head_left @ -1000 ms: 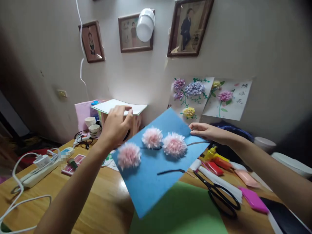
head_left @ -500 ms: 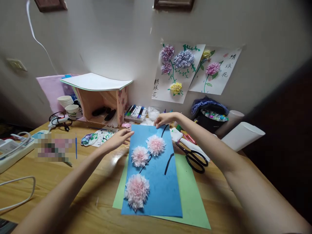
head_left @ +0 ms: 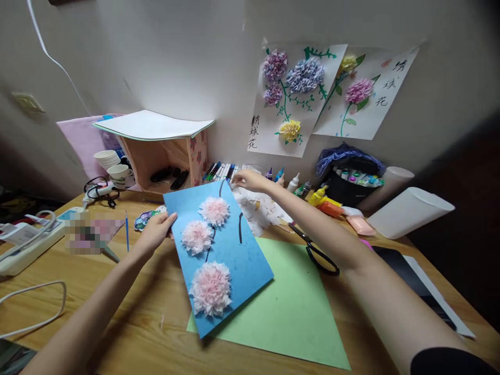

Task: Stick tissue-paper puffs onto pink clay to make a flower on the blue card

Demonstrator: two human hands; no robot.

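Observation:
My left hand [head_left: 159, 228] grips the left edge of a blue sheet of paper [head_left: 234, 265], thumb on its front. The sheet is raised at a tilt over the table and bears pink-and-white paper flowers [head_left: 212, 289] and dark brush strokes [head_left: 240, 228]. My right hand [head_left: 248, 180] is just beyond the sheet's upper right corner, its fingers curled together; whether they touch the corner or pinch something cannot be made out. A light green sheet [head_left: 289, 312] lies partly under the blue one.
Black-handled scissors [head_left: 322, 260] lie beside my right forearm. White paper scraps [head_left: 253, 211], glue bottles [head_left: 292, 183] and marker pens [head_left: 219, 172] are at the back. A paintbrush [head_left: 127, 232] and a power strip [head_left: 35, 247] are on the left, a white paper roll [head_left: 412, 213] on the right.
The blue sheet has lifted, moved left and turned counter-clockwise, uncovering more of the green sheet. My right hand has gone from the sheet's top edge to just outside its corner.

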